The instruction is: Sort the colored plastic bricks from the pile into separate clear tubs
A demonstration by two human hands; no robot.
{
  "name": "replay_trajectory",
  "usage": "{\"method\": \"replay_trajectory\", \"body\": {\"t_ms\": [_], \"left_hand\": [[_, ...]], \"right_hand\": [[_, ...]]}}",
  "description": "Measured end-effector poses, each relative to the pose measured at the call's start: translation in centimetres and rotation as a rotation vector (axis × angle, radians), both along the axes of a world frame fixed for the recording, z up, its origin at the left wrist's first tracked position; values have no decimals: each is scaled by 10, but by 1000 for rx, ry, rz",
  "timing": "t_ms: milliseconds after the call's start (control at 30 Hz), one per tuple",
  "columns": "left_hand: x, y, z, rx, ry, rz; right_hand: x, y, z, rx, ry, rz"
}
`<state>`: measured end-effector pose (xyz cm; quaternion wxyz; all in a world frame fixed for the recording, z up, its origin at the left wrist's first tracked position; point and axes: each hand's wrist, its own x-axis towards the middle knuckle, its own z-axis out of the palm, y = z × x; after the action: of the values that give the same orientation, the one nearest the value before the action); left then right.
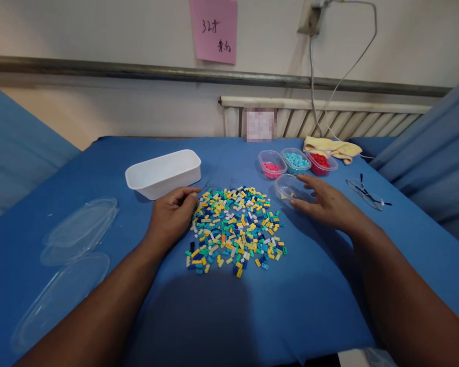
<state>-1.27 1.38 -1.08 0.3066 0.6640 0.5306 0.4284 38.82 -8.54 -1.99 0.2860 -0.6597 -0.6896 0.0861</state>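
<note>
A spread pile of small toy building bricks [237,229], mostly yellow, white, green and blue, lies mid-table. At its upper left edge is my left hand [172,211], with the fingers curled in and the thumb against them; whatever they may hold is hidden. Over on the right, my right hand [325,201] is open, thumb and fingers apart, beside a small clear plastic tub [285,186] with a few yellowish bricks in it. Whether the fingertips touch its rim I cannot tell.
Behind are clear tubs of pink bricks [271,168], light blue bricks [296,160] and red bricks [319,162], near a yellow cloth [338,148]. Eyeglasses [367,193] lie right. A white bin [164,173] and clear lids [80,229] are left.
</note>
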Motion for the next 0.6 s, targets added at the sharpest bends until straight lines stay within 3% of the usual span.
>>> {"method": "replay_trajectory", "body": {"t_ms": [133,267,367,433,500,600], "left_hand": [[2,-1,0,2,-6,5],[5,0,-2,8,-6,8],[6,0,-3,1,-4,1],[5,-1,-3,-6,-6,4],[4,-1,-3,-9,-6,4],[3,-1,-3,-6,-5,-1]], "right_hand": [[1,-4,10,141,-89,-64],[-42,-4,19,363,-62,40],[-87,4,9,211,-77,283],[-110,11,-1,77,-141,340],[-123,14,-8,-19,-181,376],[-128,8,-3,-70,-190,528]]}}
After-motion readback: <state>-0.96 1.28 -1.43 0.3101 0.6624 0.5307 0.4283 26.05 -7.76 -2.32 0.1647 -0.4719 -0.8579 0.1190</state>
